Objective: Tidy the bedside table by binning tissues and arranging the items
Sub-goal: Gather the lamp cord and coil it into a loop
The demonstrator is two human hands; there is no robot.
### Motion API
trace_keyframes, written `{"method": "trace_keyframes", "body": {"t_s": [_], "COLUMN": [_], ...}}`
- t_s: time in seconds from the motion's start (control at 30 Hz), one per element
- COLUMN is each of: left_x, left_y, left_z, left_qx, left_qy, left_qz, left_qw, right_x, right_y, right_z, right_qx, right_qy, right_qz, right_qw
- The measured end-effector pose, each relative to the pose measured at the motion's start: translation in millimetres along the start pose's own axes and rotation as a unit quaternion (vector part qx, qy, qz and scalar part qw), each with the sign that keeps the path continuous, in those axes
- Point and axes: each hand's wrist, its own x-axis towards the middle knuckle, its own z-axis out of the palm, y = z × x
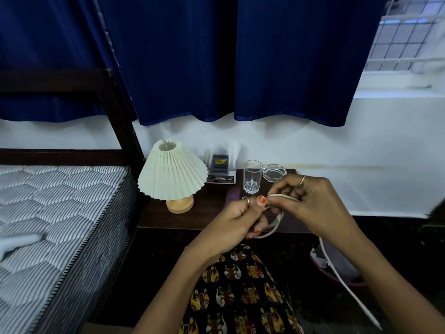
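On the bedside table (pixel 183 219) stand a pleated lamp (pixel 172 175), tissue holder (pixel 220 165), glass tumbler (pixel 252 177) and ashtray (pixel 274 172); left hand (pixel 237 220) and right hand (pixel 313 203), close together, both pinch a looped white cable (pixel 277 219)
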Motion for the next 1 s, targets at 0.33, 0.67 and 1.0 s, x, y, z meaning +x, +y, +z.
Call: {"method": "trace_keyframes", "body": {"t_s": [0.33, 0.67, 1.0], "left_x": [5.7, 25.5, 25.8], "left_y": [16.4, 26.2, 17.5], "left_z": [4.9, 14.3, -1.6], "left_qx": [-0.159, -0.369, -0.12], "left_qy": [0.054, 0.156, 0.244], "left_qz": [0.022, 0.089, 0.097], "left_qw": [0.986, 0.912, 0.957], "right_x": [-12.6, -60.2, -71.9], "right_y": [18.2, 33.2, 9.3], "right_z": [16.5, 61.5, 47.3], "right_qx": [0.286, 0.143, -0.192], "right_qy": [0.111, 0.07, -0.015], "right_qz": [0.119, 0.168, 0.033], "right_qw": [0.944, 0.973, 0.981]}}
